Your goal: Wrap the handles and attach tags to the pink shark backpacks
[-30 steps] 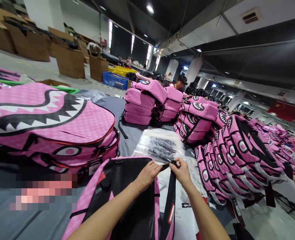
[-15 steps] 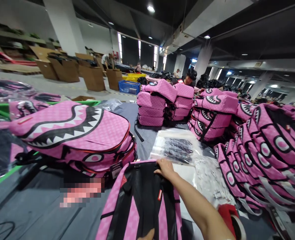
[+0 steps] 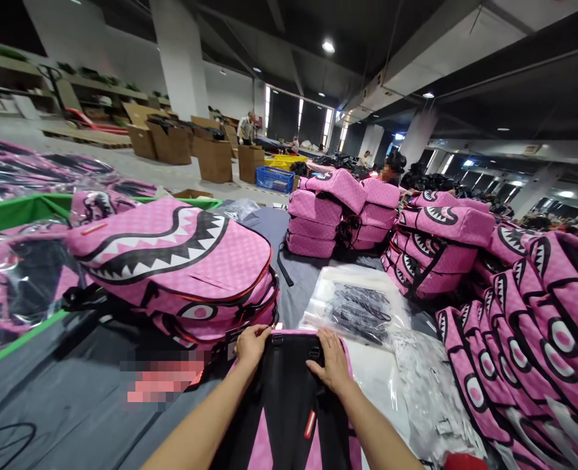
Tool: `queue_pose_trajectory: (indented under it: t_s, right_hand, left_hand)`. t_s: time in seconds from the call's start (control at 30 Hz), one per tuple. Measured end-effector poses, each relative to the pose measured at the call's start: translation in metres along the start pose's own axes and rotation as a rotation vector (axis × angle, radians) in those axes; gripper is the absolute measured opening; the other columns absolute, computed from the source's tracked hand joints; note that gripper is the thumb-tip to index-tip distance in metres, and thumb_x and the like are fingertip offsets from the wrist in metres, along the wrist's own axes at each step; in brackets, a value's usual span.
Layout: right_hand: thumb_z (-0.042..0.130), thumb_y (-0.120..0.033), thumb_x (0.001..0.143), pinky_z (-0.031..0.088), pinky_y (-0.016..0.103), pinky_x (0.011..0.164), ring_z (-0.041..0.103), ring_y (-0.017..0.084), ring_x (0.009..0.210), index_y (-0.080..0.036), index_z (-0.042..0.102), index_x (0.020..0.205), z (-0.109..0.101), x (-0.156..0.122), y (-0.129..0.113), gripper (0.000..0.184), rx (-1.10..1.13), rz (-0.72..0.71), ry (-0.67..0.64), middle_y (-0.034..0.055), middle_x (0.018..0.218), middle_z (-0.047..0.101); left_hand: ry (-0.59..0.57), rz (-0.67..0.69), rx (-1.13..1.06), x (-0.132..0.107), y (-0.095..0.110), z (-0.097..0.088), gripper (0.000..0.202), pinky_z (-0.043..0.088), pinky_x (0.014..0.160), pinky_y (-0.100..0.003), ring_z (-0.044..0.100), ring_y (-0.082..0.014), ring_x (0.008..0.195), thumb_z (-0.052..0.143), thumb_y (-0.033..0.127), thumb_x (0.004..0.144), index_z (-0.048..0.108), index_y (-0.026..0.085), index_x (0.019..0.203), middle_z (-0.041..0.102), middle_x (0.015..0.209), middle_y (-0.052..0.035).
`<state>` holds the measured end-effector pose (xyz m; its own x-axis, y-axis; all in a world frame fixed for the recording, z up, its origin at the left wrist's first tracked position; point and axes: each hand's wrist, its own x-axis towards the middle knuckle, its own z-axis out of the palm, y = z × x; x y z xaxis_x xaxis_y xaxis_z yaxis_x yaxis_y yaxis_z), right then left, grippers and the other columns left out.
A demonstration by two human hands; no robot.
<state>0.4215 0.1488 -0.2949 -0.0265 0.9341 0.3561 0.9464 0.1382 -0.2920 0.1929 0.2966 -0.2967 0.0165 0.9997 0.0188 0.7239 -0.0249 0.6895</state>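
Observation:
A pink and black backpack lies in front of me with its straps and back panel facing up. My left hand is closed at its upper left corner, thumb and fingers pinched together near a small tag. At the upper right corner my right hand grips the edge, its thumb over the strap and its fingers at the top rim. Just to the left rests another pink backpack with a shark-mouth print, a dark hang tag at its near side.
Clear plastic bags lie beyond the backpack, with a pile of small white packets to the right. Stacked pink backpacks stand behind; a leaning row fills the right. Bagged backpacks lie by a green-edged bin at left.
My left hand has come up from the lower part of the backpack to its upper left corner. My right hand stays at the upper right. The view has swung slightly left.

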Motion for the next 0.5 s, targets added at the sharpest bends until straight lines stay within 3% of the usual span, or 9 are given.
queue_pose_trajectory:
  t_s: [0.1, 0.2, 0.33, 0.5]
  right_hand:
    - [0.076, -0.03, 0.08, 0.04, 0.056, 0.118, 0.056, 0.033, 0.133, -0.017, 0.055, 0.14, 0.003, -0.003, 0.004, 0.065, 0.071, -0.056, 0.064, 0.0165, 0.139, 0.062]
    - [0.079, -0.027, 0.078, 0.043, 0.058, 0.116, 0.06, 0.032, 0.125, -0.017, 0.057, 0.135, 0.006, -0.008, 0.003, 0.062, 0.086, -0.097, 0.096, 0.015, 0.13, 0.066]
    - [0.075, -0.02, 0.08, 0.046, 0.059, 0.113, 0.057, 0.035, 0.129, -0.015, 0.054, 0.139, 0.009, -0.016, -0.005, 0.063, 0.007, -0.085, 0.138, 0.0178, 0.134, 0.064]
    - [0.068, -0.017, 0.085, 0.044, 0.058, 0.115, 0.054, 0.032, 0.134, -0.015, 0.047, 0.147, 0.007, -0.037, -0.024, 0.066, -0.027, -0.076, 0.095, 0.0182, 0.138, 0.061]
  left_hand:
    - [0.035, 0.072, 0.043, 0.001, 0.0, 0.003, 0.021, 0.053, 0.087, -0.041, 0.066, -0.0202, 0.092, 0.064, 0.035, 0.095, 0.069, 0.015, 0.09, 0.07, 0.094, -0.0049]
    - [0.011, 0.31, 0.03, -0.007, 0.002, 0.0, 0.023, 0.053, 0.089, -0.039, 0.065, -0.02, 0.093, 0.059, 0.032, 0.096, 0.07, 0.017, 0.082, 0.069, 0.088, -0.0038]
    - [-0.036, 0.624, -0.026, -0.031, -0.002, -0.004, 0.029, 0.054, 0.097, -0.035, 0.066, -0.0196, 0.104, 0.049, 0.036, 0.099, 0.075, 0.025, 0.101, 0.072, 0.103, -0.0032]
    - [0.028, 0.752, 0.005, -0.073, -0.035, 0.003, 0.039, 0.053, 0.103, -0.048, 0.063, -0.0295, 0.116, 0.057, 0.043, 0.094, 0.066, 0.017, 0.121, 0.068, 0.119, -0.0131]
